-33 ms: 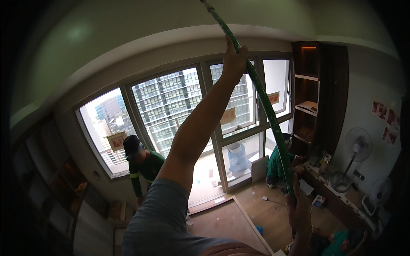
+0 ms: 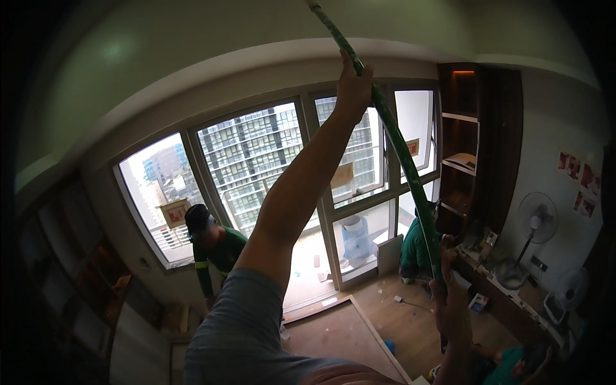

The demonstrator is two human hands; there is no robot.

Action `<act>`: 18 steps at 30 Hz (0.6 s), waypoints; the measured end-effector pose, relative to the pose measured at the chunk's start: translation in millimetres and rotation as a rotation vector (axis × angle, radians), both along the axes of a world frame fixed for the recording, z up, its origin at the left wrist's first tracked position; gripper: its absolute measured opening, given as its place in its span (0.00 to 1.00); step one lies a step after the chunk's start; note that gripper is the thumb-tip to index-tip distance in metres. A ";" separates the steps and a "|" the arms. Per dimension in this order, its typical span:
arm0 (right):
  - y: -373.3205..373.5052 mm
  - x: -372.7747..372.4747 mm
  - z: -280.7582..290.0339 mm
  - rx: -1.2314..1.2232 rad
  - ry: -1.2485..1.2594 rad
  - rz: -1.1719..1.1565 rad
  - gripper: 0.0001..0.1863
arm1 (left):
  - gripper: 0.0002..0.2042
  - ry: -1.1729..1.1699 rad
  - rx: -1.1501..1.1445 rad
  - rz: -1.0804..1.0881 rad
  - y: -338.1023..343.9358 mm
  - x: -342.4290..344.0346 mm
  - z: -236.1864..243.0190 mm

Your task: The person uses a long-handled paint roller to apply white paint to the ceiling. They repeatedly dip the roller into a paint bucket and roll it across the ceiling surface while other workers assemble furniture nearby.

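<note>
A long green pole [image 2: 403, 155] with pale smears slants across the view from the ceiling at top centre to the lower right. My left hand [image 2: 354, 86], on a raised arm in a grey short sleeve, is closed round its upper part, thumb and a finger showing. Lower down, my right hand [image 2: 451, 305] grips the pole near its visible lower end. The pole's upper tip lies against the pale ceiling [image 2: 192, 42] in the picture; whether it touches, I cannot tell.
A person in green [image 2: 221, 250] with a dark cap stands at left. Another person [image 2: 417, 247] is by the desk, with a third person's green sleeve [image 2: 510, 366] at lower right. Fans [image 2: 538, 215], lit shelves [image 2: 460, 138], tall windows [image 2: 253, 154] and a low board [image 2: 343, 337] surround me.
My right hand has risen slightly along with the lower part of the pole. The pole's upper tip has shifted a little to the right. My left hand has barely moved.
</note>
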State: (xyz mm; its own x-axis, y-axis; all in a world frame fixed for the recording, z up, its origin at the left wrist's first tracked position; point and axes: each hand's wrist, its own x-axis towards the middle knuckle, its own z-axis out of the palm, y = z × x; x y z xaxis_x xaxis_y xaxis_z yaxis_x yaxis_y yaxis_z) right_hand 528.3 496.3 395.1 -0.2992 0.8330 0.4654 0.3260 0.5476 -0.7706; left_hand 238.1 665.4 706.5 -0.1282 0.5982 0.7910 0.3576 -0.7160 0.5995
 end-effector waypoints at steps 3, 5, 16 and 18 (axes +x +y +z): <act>23.4 -19.0 62.7 0.062 -0.073 -0.063 0.35 | 0.42 0.027 0.001 0.023 -4.0 16.3 18.1; 22.3 -6.1 98.6 0.069 -0.071 -0.178 0.35 | 0.42 0.025 0.049 -0.089 11.2 60.0 32.8; 59.9 -19.7 157.5 0.156 0.001 -0.074 0.34 | 0.45 -0.004 0.023 -0.066 12.3 44.8 92.1; 67.2 -16.9 160.0 0.204 0.014 -0.064 0.34 | 0.46 -0.032 0.025 -0.071 14.9 46.8 97.8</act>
State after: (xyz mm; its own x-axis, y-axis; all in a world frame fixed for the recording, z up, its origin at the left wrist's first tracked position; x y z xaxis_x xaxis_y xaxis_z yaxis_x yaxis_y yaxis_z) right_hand 511.4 563.5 555.0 -0.2405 0.7385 0.6299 0.3550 0.6709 -0.6510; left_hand 284.9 680.3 804.3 -0.1112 0.5873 0.8017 0.2862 -0.7536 0.5917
